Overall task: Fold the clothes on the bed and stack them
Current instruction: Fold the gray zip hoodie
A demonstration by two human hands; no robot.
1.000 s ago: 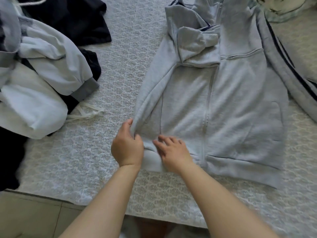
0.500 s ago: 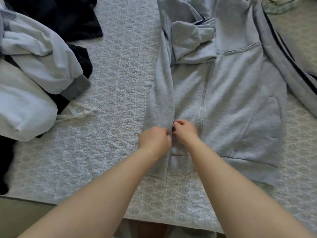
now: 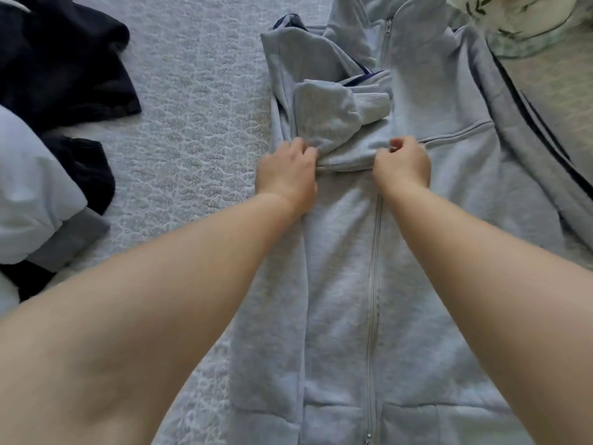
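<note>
Both hands, left hand (image 3: 286, 168) and right hand (image 3: 401, 164), pinch the folded sleeve (image 3: 343, 136) on the grey hoodie (image 3: 340, 284). Soft, thick fleece; grip at fold edges.

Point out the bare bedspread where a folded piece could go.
Bare patterned bedspread lies between the grey zip hoodie and the pile of dark and white clothes. The right side is crowded: the striped grey garment overlaps the hoodie.

Bed cover (image 3: 199, 101): pale grey, quilted in a repeating cloud-like motif, filling nearly the whole view.
Pillow (image 3: 529, 14): top right corner, white fabric printed with dark green leaves.
Light: soft, even, without hard shadows.
</note>
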